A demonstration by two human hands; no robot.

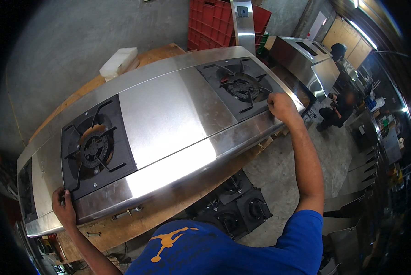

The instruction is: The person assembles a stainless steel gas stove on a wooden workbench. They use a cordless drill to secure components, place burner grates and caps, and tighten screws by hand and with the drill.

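Note:
A long stainless steel stove top point(168, 114) stretches in front of me, with black square burner plates set into it. My left hand point(65, 210) is at the near left corner of the left burner plate point(126, 158). Its thumb and forefinger point up with a gap between them, and the thumb tip is at the plate's corner. At the near right corner of the right burner plate point(219, 94), my right hand point(282, 107) has its fingers curled in. Whatever those fingers may hold is hidden. Dark pronged pot supports stand over both burners.
Under the stove is a wooden bench point(136, 224). More black burner plates point(242, 201) lie on the floor below. A white block point(119, 62) and red crates point(210, 25) are behind the stove. Another steel unit point(301, 59) and a crouching person point(338, 110) are at the right.

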